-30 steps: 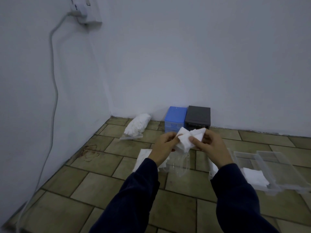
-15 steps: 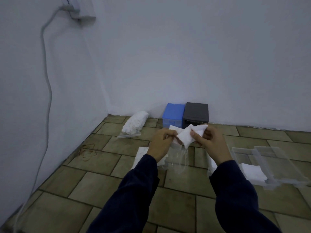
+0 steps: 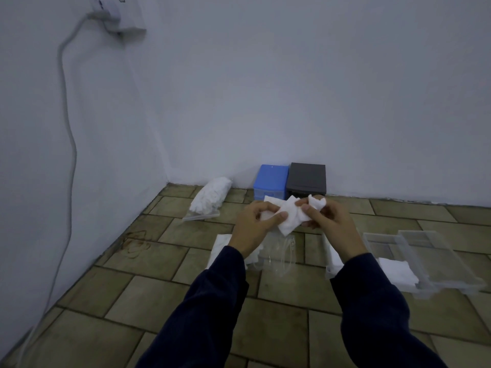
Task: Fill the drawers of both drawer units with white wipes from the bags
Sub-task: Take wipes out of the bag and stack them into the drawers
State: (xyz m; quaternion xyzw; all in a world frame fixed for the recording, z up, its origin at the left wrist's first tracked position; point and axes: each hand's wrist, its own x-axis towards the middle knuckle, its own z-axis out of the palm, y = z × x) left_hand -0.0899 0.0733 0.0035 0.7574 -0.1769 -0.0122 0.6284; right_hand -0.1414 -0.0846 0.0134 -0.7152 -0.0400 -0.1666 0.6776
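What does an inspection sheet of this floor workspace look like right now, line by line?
Surface: tiled floor, stained near the left wall.
Job's things: blue drawer unit and black drawer unit side by side against the back wall; full bag of wipes left of them; clear drawers at right, one holding wipes; white wipes in hand.
Clutter: empty clear bag under the hands.
Grippers: left hand and right hand both pinch the wipes.
Cables: grey cable hangs from a wall socket.
Surroundings: plain white walls.
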